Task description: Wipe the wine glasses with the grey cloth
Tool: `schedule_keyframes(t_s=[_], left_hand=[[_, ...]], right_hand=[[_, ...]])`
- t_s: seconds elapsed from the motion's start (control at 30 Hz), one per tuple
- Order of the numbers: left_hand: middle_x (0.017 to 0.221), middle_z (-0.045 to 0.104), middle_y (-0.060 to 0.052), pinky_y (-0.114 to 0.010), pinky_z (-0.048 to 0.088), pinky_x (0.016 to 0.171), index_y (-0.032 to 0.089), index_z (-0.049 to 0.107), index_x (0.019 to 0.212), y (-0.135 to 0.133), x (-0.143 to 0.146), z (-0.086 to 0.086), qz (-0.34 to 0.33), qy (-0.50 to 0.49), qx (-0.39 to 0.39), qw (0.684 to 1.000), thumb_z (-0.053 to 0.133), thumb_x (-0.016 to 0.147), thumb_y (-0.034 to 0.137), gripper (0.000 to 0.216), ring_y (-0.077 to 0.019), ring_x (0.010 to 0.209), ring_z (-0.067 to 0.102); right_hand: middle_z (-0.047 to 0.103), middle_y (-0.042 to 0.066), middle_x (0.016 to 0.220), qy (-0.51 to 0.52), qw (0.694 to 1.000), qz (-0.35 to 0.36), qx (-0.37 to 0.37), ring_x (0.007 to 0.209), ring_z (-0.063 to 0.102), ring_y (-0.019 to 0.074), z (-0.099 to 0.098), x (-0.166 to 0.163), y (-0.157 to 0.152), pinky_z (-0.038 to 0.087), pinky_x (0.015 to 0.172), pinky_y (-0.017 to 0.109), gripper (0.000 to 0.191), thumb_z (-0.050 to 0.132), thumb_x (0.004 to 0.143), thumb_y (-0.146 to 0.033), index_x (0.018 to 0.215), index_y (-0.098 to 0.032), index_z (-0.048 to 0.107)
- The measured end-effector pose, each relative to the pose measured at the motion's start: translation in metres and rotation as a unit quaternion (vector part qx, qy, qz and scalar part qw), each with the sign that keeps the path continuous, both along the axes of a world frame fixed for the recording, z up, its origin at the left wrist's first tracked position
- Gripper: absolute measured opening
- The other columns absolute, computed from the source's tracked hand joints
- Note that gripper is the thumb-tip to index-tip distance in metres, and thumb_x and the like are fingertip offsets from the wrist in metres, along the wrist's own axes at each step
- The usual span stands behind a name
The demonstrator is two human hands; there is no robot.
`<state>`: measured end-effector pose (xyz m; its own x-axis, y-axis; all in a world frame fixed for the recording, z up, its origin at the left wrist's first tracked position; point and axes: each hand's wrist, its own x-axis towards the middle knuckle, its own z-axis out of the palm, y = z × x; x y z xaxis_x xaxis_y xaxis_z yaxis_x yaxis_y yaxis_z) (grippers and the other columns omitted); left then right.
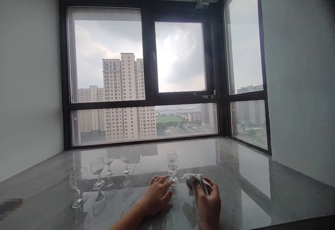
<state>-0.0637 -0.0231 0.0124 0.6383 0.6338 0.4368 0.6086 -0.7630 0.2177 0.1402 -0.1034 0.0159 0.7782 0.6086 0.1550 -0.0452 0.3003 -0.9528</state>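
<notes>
My left hand lies low over the glossy sill with its fingers stretched out. Its fingertips reach the foot of a small stemmed glass, which stands upright; whether they press on it I cannot tell. Directly behind is a second stemmed glass, mostly overlapped by the front one. To the right, my right hand is closed around a crumpled light grey cloth, apart from the glasses.
Several more stemmed glasses stand upright at the left, among them a near one and one behind it. The shiny grey stone sill runs back to dark-framed windows, with walls at both sides.
</notes>
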Motion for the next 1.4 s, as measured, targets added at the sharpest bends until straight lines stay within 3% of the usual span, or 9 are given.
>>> schedule_keyframes(t_s=[0.13, 0.23, 0.4, 0.5, 0.7, 0.87, 1.0, 1.13, 1.4], left_hand=[[0.109, 0.070, -0.010, -0.042, 0.050, 0.093, 0.022, 0.070, 0.104, -0.016, -0.019, 0.015, 0.054, -0.167, -0.001, 0.985, 0.047, 0.094, 0.026, 0.026, -0.0249, 0.102, 0.065], [0.108, 0.066, -0.009, -0.040, 0.052, 0.090, 0.024, 0.066, 0.106, -0.045, -0.066, 0.018, 0.113, -0.263, 0.069, 0.956, 0.044, 0.096, 0.028, 0.025, -0.0248, 0.103, 0.063], [0.139, 0.040, -0.013, -0.054, 0.034, 0.113, 0.023, 0.041, 0.136, -0.087, -0.183, 0.017, 0.316, -0.391, 0.282, 0.817, 0.067, 0.079, 0.039, 0.065, -0.0338, 0.135, 0.038], [0.145, 0.032, -0.016, -0.055, 0.025, 0.117, 0.018, 0.028, 0.143, -0.080, -0.242, 0.023, 0.417, -0.424, 0.209, 0.776, 0.073, 0.069, 0.043, 0.090, -0.0358, 0.140, 0.030], [0.124, 0.059, -0.016, -0.049, 0.046, 0.101, 0.021, 0.032, 0.135, -0.038, -0.289, 0.026, 0.347, -0.545, -0.101, 0.757, 0.080, 0.057, 0.035, 0.092, -0.0349, 0.128, 0.052], [0.077, 0.067, -0.005, -0.040, 0.054, 0.074, 0.018, 0.058, 0.102, -0.036, -0.269, 0.020, 0.364, -0.491, -0.183, 0.770, 0.076, 0.060, 0.057, 0.060, -0.0306, 0.084, 0.069], [0.070, 0.064, 0.000, -0.033, 0.053, 0.067, 0.022, 0.063, 0.098, -0.050, -0.217, 0.007, 0.275, -0.352, -0.110, 0.888, 0.061, 0.076, 0.062, 0.045, -0.0233, 0.069, 0.066], [0.079, 0.070, -0.001, -0.027, 0.049, 0.071, 0.025, 0.066, 0.112, -0.055, -0.137, 0.010, 0.136, -0.122, -0.015, 0.983, 0.053, 0.092, 0.032, 0.025, -0.0183, 0.074, 0.066], [0.087, 0.074, -0.003, -0.032, 0.049, 0.076, 0.024, 0.068, 0.112, -0.021, -0.028, 0.014, 0.060, 0.037, 0.115, 0.991, 0.067, 0.088, 0.023, 0.025, -0.0219, 0.079, 0.069]], right_hand=[[0.068, 0.008, 0.096, -0.013, 1.000, 0.000, -0.021, 0.089, 0.066, 0.0294, -0.004, 0.006, -0.001, 0.048, 0.077, 0.038, 0.067, 0.075, 0.058, -0.065, 0.105, -0.022, 0.056], [0.069, 0.007, 0.095, -0.023, 0.999, -0.010, -0.042, 0.088, 0.065, 0.0304, -0.005, 0.008, -0.001, 0.047, 0.078, 0.040, 0.068, 0.075, 0.056, -0.067, 0.104, -0.023, 0.057], [0.069, 0.008, 0.095, -0.063, 0.995, -0.020, -0.078, 0.087, 0.064, 0.0315, 0.002, 0.003, -0.006, 0.045, 0.078, 0.042, 0.063, 0.073, 0.056, -0.065, 0.101, -0.024, 0.057], [0.069, 0.008, 0.097, -0.068, 0.994, -0.010, -0.082, 0.087, 0.064, 0.0313, 0.006, 0.000, -0.009, 0.045, 0.077, 0.041, 0.062, 0.073, 0.057, -0.064, 0.102, -0.024, 0.058], [0.069, 0.008, 0.095, -0.061, 0.994, -0.002, -0.088, 0.088, 0.064, 0.0317, 0.004, 0.003, -0.008, 0.047, 0.078, 0.043, 0.061, 0.074, 0.056, -0.063, 0.101, -0.024, 0.058], [0.070, 0.009, 0.096, -0.075, 0.994, -0.005, -0.074, 0.087, 0.066, 0.0326, -0.002, 0.005, -0.001, 0.048, 0.079, 0.045, 0.066, 0.076, 0.055, -0.066, 0.102, -0.023, 0.059], [0.070, 0.009, 0.094, -0.058, 0.996, -0.004, -0.074, 0.086, 0.067, 0.0318, 0.004, 0.002, -0.002, 0.049, 0.077, 0.042, 0.069, 0.074, 0.052, -0.067, 0.101, -0.023, 0.058], [0.069, 0.008, 0.096, -0.051, 0.996, 0.005, -0.072, 0.089, 0.066, 0.0309, 0.008, -0.001, -0.005, 0.048, 0.079, 0.039, 0.070, 0.073, 0.052, -0.068, 0.102, -0.022, 0.058], [0.068, 0.007, 0.096, -0.093, 0.991, 0.093, 0.000, 0.088, 0.066, 0.0281, -0.005, -0.001, 0.002, 0.051, 0.074, 0.034, 0.065, 0.072, 0.064, -0.060, 0.113, -0.021, 0.055]])
